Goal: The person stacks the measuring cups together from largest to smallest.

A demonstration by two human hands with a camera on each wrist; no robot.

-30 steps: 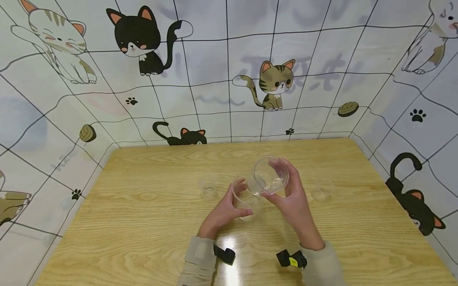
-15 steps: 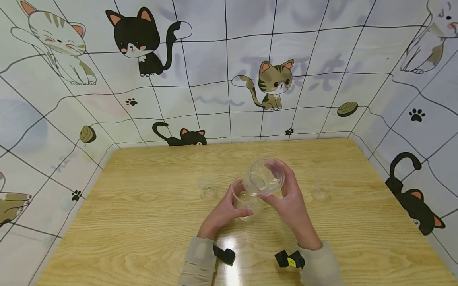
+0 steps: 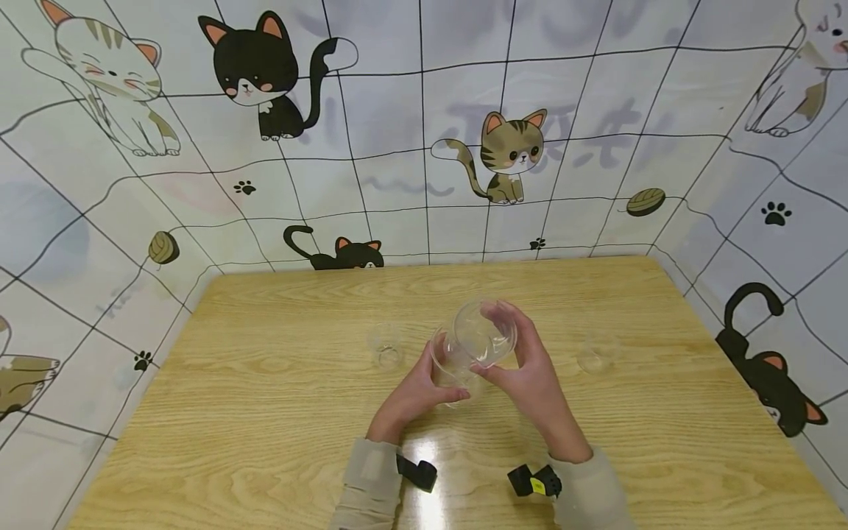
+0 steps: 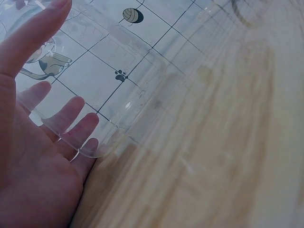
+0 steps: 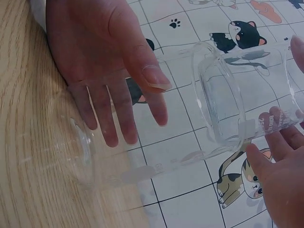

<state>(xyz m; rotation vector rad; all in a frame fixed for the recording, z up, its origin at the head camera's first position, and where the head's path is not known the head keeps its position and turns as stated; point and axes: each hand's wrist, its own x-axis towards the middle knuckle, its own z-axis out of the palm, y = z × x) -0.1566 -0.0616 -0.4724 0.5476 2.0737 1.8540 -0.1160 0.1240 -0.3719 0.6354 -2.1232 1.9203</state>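
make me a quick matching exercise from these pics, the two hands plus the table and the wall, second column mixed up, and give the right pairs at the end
Column 1
1. left hand
2. right hand
3. table
4. wall

Column 2
A. whitish, with cat pictures and dark lines
B. yellowish-brown, with wood grain
C. holding the lower clear cup, as the head view shows it
D. holding the upper clear cup, as the head view shows it

Right pairs: 1-C, 2-D, 3-B, 4-A
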